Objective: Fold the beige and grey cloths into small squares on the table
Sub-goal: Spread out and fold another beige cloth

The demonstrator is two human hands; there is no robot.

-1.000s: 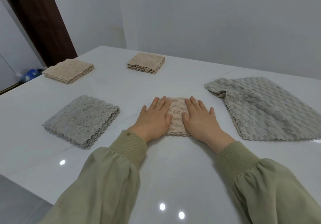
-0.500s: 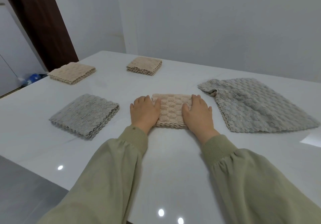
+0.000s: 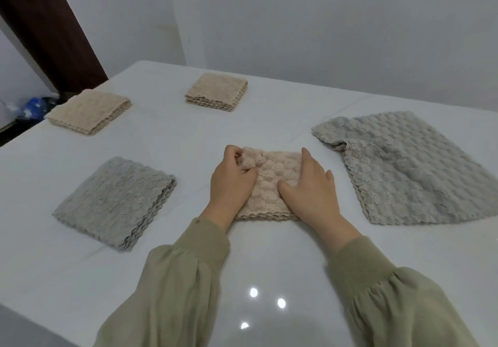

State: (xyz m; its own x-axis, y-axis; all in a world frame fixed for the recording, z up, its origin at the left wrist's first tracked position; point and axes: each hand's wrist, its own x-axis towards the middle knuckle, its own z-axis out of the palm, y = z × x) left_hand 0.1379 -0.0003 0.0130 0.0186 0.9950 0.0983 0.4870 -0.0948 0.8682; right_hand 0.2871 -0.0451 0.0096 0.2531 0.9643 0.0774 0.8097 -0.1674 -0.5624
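A folded beige cloth (image 3: 272, 182) lies in the middle of the white table (image 3: 269, 260). My left hand (image 3: 229, 185) pinches its far left corner, which is bunched up between thumb and fingers. My right hand (image 3: 310, 185) lies flat along its right side, thumb pressing on top. A grey cloth (image 3: 409, 166) lies spread out to the right, one corner turned under. A folded grey square (image 3: 116, 201) sits to the left. Two folded beige squares, one at the far left (image 3: 90, 112) and one at the back centre (image 3: 217, 92), rest further off.
A white wall runs behind the table. A dark brown door frame (image 3: 51, 29) stands at the back left, with a blue object (image 3: 33, 105) on the floor beside it. The table's near left edge (image 3: 40, 328) drops to a grey floor.
My hands slid apart from the cloth's middle to its sides. The left hand has curled and gripped the far left corner, lifting it a little.
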